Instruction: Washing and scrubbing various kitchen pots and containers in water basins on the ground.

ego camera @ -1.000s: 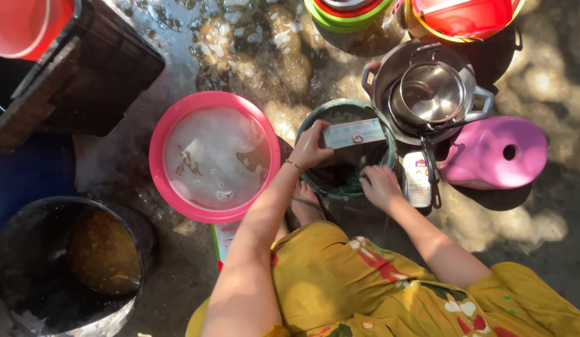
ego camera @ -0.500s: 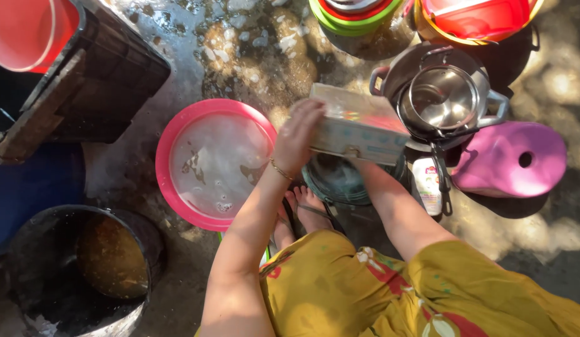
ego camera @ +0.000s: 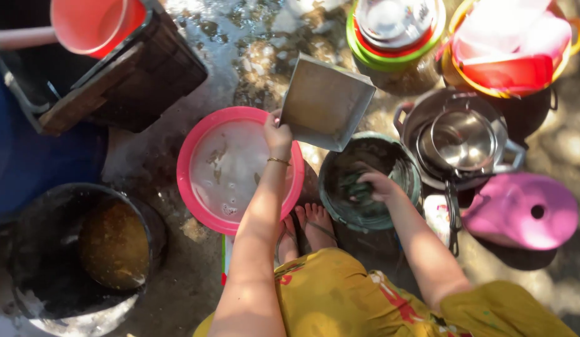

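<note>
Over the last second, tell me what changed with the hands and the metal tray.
The left hand lifted the square metal tray out of the green basin, up and tilted over the pink basin. The right hand let go of it and dropped into the green basin onto a dark scrubber. The basins and pots stayed put.

Wet, rough stone ground (ego camera: 252, 50) glistens under dappled sunlight. A dark wooden crate (ego camera: 134, 75) stands at upper left. Deep shadow covers the left edge.

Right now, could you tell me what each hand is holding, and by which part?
Left hand: metal tray, by its lower left corner. Right hand: dark scrubber inside the green basin.
</note>
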